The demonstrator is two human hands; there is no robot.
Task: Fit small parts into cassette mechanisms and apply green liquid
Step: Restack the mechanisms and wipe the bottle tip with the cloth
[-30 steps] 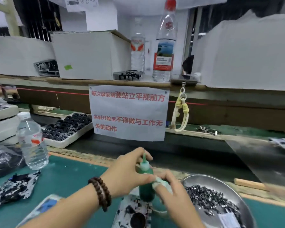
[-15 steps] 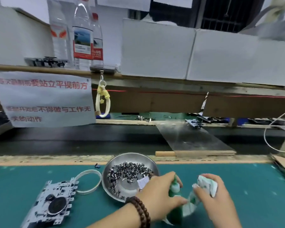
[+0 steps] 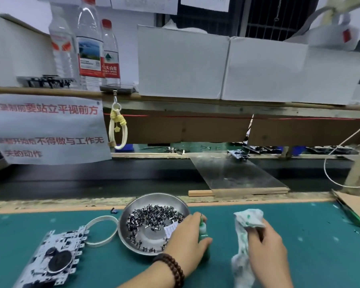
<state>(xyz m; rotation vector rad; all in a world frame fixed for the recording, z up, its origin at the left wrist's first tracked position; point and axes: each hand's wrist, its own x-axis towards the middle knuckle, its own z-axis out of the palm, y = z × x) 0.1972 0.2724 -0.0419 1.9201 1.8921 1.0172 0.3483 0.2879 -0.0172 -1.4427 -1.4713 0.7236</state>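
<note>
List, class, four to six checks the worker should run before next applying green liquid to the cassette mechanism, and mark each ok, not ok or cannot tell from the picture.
1. Green bottle gripped in the left hand: ok.
2. Nozzle points up, away from the work: ok.
3. Nozzle tip wiped clean: cannot tell, too small.
4. Stained cloth held in the right hand, apart from the bottle: ok.
5. Cassette mechanism under the bottle: not ok; it lies to the left, beyond the metal bowl.
6. Small parts in the bowl: ok.
</note>
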